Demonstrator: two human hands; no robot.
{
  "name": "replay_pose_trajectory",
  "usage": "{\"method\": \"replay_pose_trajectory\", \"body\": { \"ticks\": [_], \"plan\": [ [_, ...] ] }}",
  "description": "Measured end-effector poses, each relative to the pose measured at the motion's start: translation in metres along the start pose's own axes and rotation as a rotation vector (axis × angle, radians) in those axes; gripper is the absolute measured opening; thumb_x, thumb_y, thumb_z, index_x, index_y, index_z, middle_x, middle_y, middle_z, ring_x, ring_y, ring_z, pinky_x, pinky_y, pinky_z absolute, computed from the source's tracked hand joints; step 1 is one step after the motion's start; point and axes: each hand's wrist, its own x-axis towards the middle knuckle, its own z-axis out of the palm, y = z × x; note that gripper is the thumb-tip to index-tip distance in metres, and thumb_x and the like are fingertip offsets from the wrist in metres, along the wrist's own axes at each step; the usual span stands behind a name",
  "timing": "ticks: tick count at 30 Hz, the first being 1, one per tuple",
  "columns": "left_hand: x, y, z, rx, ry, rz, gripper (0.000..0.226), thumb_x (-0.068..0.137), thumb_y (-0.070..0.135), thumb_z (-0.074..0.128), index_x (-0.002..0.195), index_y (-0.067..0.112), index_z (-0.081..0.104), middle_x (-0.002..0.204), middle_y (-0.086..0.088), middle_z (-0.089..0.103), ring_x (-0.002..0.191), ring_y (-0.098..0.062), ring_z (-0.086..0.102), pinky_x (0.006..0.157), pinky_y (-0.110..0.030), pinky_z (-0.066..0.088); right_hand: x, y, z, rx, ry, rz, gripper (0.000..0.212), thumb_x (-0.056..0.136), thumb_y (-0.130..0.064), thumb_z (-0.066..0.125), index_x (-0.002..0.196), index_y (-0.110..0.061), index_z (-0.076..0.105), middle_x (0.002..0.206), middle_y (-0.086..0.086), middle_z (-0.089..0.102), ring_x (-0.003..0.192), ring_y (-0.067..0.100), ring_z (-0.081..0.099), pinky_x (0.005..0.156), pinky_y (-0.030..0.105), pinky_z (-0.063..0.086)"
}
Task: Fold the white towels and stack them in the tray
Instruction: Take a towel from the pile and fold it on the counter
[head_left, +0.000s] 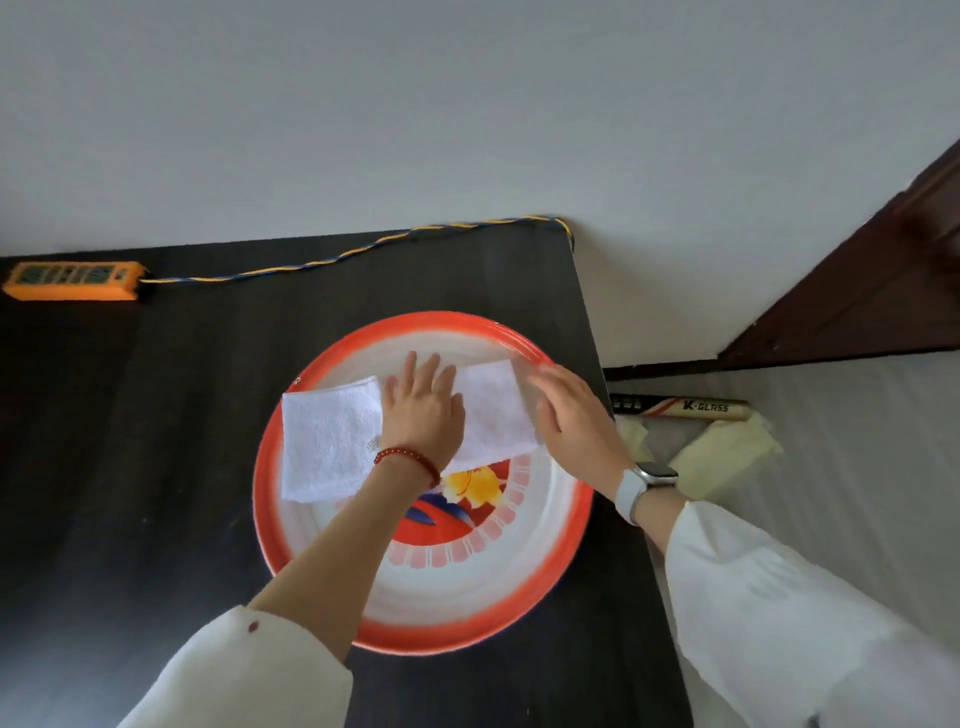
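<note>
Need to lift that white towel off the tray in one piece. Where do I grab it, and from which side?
Probably take the white towel at its left end, coming from the left. That end overhangs the tray rim and lies uncovered, so fingers can slide beneath. The left hand lies flat on its middle, and the right hand covers the right end.

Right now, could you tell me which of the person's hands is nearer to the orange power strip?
The left hand. It presses flat on the white towel in the tray, on the side toward the power strip; the right hand is at the towel's far end, further away.
</note>
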Motion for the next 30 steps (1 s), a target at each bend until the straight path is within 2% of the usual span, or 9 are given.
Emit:
{"method": "replay_pose_trajectory", "body": {
  "ticks": [3, 5, 9, 11, 15, 18, 20, 27, 30],
  "plan": [
    [0.003, 0.042, -0.019, -0.042, -0.006, 0.046, 0.042, 0.098, 0.027, 0.033, 0.139, 0.017, 0.037, 0.149, -0.004, 0.03, 0.141, -0.024, 0.019, 0.115, -0.042, 0.015, -0.03, 0.014, -0.047, 0.076, 0.046, 0.171, 0.032, 0.096, -0.014, 0.038, 0.125, -0.011, 0.053, 0.127, 0.005, 0.056, 0.12, 0.019, 0.049, 0.1, 0.029, 0.039],
    [-0.002, 0.092, -0.024, -0.072, -0.03, 0.158, 0.039, 0.097, 0.025, 0.035, 0.133, 0.016, 0.044, 0.144, -0.005, 0.038, 0.133, -0.024, 0.032, 0.11, -0.038, 0.024, -0.061, 0.033, -0.085, 0.107, 0.048, 0.284, 0.031, 0.097, -0.017, 0.038, 0.123, -0.012, 0.055, 0.12, 0.004, 0.061, 0.107, 0.019, 0.058, 0.091, 0.03, 0.045],
    [-0.04, 0.236, -0.023, -0.098, -0.115, 0.434, 0.036, 0.095, 0.025, 0.036, 0.128, 0.017, 0.05, 0.132, -0.006, 0.049, 0.12, -0.028, 0.045, 0.099, -0.037, 0.035, -0.155, 0.081, -0.179, 0.108, 0.197, 0.433, 0.028, 0.097, -0.015, 0.04, 0.116, -0.009, 0.06, 0.106, 0.003, 0.066, 0.096, 0.018, 0.062, 0.079, 0.026, 0.044],
    [-0.075, 0.321, -0.017, -0.108, -0.153, 0.583, 0.038, 0.096, 0.027, 0.036, 0.131, 0.018, 0.047, 0.134, -0.005, 0.048, 0.122, -0.027, 0.044, 0.101, -0.038, 0.033, -0.224, 0.107, -0.23, 0.077, 0.32, 0.521, 0.027, 0.097, -0.014, 0.042, 0.115, -0.006, 0.061, 0.107, 0.007, 0.066, 0.097, 0.021, 0.061, 0.082, 0.027, 0.043],
    [-0.185, 0.507, 0.011, -0.154, -0.127, 0.91, 0.036, 0.095, 0.027, 0.039, 0.129, 0.016, 0.048, 0.134, -0.005, 0.047, 0.122, -0.025, 0.044, 0.101, -0.035, 0.033, -0.406, 0.167, -0.326, -0.01, 0.551, 0.712, 0.026, 0.096, -0.014, 0.043, 0.113, -0.005, 0.061, 0.111, 0.01, 0.066, 0.103, 0.024, 0.06, 0.091, 0.031, 0.044],
    [-0.295, 0.637, 0.037, -0.202, -0.152, 1.152, 0.038, 0.096, 0.029, 0.04, 0.132, 0.016, 0.046, 0.135, -0.005, 0.047, 0.123, -0.023, 0.044, 0.102, -0.035, 0.035, -0.558, 0.205, -0.386, -0.052, 0.749, 0.885, 0.025, 0.095, -0.01, 0.043, 0.112, -0.007, 0.061, 0.104, 0.013, 0.067, 0.096, 0.029, 0.063, 0.088, 0.033, 0.046],
    [-0.37, 0.708, 0.056, -0.214, -0.201, 1.296, 0.037, 0.096, 0.027, 0.04, 0.131, 0.015, 0.047, 0.134, -0.006, 0.049, 0.122, -0.022, 0.046, 0.1, -0.035, 0.038, -0.658, 0.22, -0.412, -0.05, 0.867, 1.031, 0.026, 0.095, -0.01, 0.042, 0.113, -0.007, 0.061, 0.102, 0.015, 0.067, 0.096, 0.03, 0.061, 0.085, 0.029, 0.041],
    [-0.58, 0.899, 0.122, -0.167, -0.381, 1.675, 0.026, 0.094, 0.018, 0.04, 0.109, 0.004, 0.056, 0.111, -0.012, 0.056, 0.105, -0.028, 0.054, 0.087, -0.039, 0.046, -0.923, 0.244, -0.464, -0.041, 1.215, 1.317, 0.025, 0.092, -0.007, 0.045, 0.108, -0.006, 0.063, 0.103, 0.014, 0.068, 0.098, 0.029, 0.063, 0.084, 0.033, 0.047],
    [-0.646, 0.964, 0.156, -0.149, -0.437, 1.769, 0.028, 0.093, 0.02, 0.042, 0.114, 0.009, 0.057, 0.115, -0.01, 0.057, 0.108, -0.028, 0.053, 0.091, -0.039, 0.045, -0.996, 0.269, -0.473, -0.007, 1.309, 1.396, 0.024, 0.091, -0.007, 0.045, 0.107, -0.007, 0.063, 0.1, 0.013, 0.069, 0.094, 0.029, 0.064, 0.085, 0.035, 0.048]
  ]
}}
